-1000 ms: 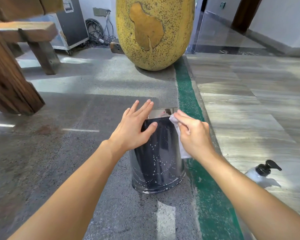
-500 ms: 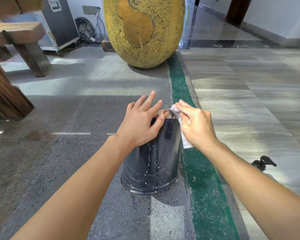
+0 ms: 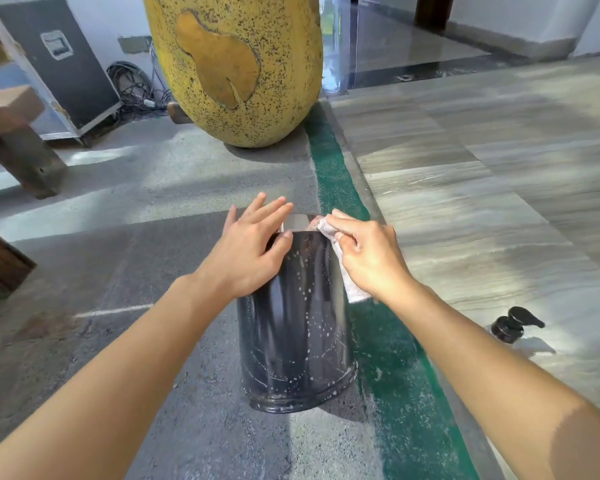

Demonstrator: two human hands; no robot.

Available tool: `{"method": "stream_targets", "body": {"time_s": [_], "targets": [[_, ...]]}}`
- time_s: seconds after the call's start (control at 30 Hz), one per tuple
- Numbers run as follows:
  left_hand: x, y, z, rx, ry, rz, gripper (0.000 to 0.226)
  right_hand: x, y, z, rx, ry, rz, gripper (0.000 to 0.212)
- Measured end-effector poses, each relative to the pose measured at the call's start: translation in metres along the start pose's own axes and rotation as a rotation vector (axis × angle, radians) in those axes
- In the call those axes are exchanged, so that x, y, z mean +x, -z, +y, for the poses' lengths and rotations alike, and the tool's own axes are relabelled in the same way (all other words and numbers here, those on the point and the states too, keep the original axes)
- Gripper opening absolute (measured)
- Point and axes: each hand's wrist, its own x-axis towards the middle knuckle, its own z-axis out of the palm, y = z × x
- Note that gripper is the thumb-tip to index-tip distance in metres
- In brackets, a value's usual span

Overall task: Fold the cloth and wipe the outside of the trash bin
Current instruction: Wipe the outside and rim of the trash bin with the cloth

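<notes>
A black, glossy trash bin [image 3: 297,327] with a shiny metal lid stands on the grey floor beside a green strip; white specks dot its side. My left hand [image 3: 250,252] lies flat on the bin's upper left rim, fingers spread. My right hand [image 3: 368,256] pinches a folded white cloth [image 3: 329,228] against the bin's upper right edge. The lower end of the cloth hangs down below my palm along the bin's right side.
A large yellow speckled sculpture [image 3: 236,64] stands on the floor behind the bin. A black pump bottle [image 3: 513,325] sits on the pale tiles to the right. A wooden bench [image 3: 11,133] and a black case [image 3: 56,64] with cables are at the far left.
My right hand has stayed at the top right rim with the cloth, shifting slightly. The left hand has slid up onto the lid edge. The camera view has swung to the right, bringing the pump bottle back into view.
</notes>
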Motion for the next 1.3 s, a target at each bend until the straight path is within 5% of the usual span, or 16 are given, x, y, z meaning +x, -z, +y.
{"method": "stream_targets", "body": {"time_s": [0.43,0.7,0.8,1.03,1.3], "targets": [[0.008,0.005,-0.04,-0.016,0.208,0.021,0.053,-0.093,-0.019,0.051,0.001,-0.034,-0.342,0.041],[0.011,0.006,-0.018,-0.037,0.143,0.027,0.052,-0.138,-0.003,0.065,-0.041,-0.08,-0.517,0.042],[0.013,0.009,-0.005,-0.025,0.086,0.017,0.053,-0.129,0.01,0.061,-0.041,-0.112,-0.462,0.043],[-0.006,0.016,0.014,-0.053,-0.045,-0.014,0.053,-0.023,0.029,0.019,0.047,-0.078,-0.016,0.036],[-0.005,0.007,0.022,-0.063,-0.039,0.019,0.053,0.018,0.022,-0.007,0.011,-0.043,-0.032,0.037]]}}
